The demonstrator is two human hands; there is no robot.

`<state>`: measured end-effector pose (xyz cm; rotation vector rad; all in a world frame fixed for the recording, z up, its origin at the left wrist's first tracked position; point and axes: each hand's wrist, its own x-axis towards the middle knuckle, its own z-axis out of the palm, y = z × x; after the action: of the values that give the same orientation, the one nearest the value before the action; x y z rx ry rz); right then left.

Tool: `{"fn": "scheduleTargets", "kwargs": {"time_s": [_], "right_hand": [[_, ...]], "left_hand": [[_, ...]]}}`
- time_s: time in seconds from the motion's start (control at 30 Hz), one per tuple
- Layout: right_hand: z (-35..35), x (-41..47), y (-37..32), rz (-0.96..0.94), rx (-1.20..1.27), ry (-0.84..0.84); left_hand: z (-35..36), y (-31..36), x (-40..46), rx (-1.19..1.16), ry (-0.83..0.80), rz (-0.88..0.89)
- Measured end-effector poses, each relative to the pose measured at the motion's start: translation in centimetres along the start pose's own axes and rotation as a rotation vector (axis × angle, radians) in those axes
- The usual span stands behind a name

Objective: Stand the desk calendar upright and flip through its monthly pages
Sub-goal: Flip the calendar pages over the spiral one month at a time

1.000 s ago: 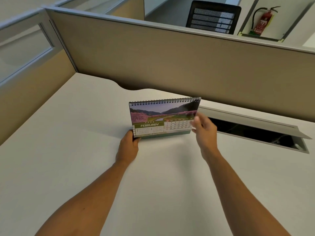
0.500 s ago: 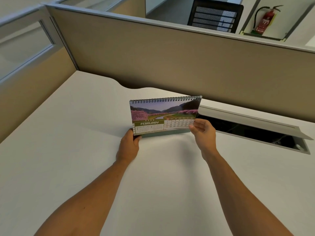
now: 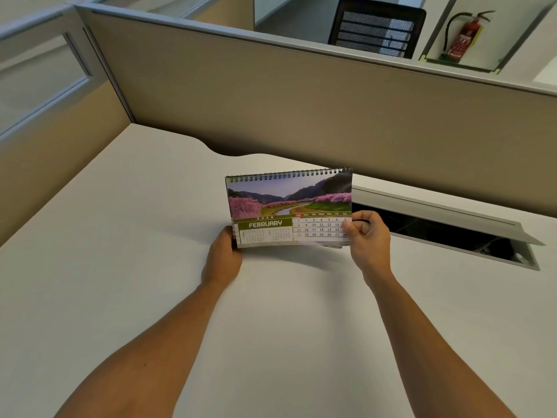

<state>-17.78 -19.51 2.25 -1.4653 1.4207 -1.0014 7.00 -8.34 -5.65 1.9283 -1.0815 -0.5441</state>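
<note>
A spiral-bound desk calendar (image 3: 286, 203) stands upright on the white desk (image 3: 120, 267), showing the FEBRUARY page with pink blossom trees and a river. My left hand (image 3: 222, 257) grips its lower left corner at the base. My right hand (image 3: 367, 239) pinches the lower right edge of the February page, thumb on the date grid, and the page's bottom edge is lifted off the pages behind it.
A beige cubicle partition (image 3: 301, 110) rises just behind the calendar. An open cable tray (image 3: 437, 230) with a raised lid is cut into the desk at the right. Beyond the partition are a black mesh chair (image 3: 376, 28) and a red fire extinguisher (image 3: 461, 37).
My right hand went from hovering open at the calendar's right edge to pinching the February page's lower right corner and lifting it slightly. The left hand stayed at the base.
</note>
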Motion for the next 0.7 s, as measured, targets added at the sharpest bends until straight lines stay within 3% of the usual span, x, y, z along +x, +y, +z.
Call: {"fn": "scheduleTargets", "kwargs": {"time_s": [0.23,0.4,0.53,0.7], "right_hand": [[-1.4,-1.3,-1.3,-0.023,0.022,0.041],[-2.6,-1.3,-4.7,-0.012,0.352,-0.091],[-2.8,0.2,-8.4,-0.013,0.654,-0.199],[-0.9,1.7,-11.4,-0.187,0.277,-0.317]], "left_hand": [[-0.2,0.0,0.1,-0.084,-0.027,-0.038],[-0.3,-0.2,-0.3,-0.107,-0.008,-0.025],[0.0,-0.2,0.1,0.045,0.01,0.033],[0.1,0.0,0.2,0.012,0.002,-0.007]]}}
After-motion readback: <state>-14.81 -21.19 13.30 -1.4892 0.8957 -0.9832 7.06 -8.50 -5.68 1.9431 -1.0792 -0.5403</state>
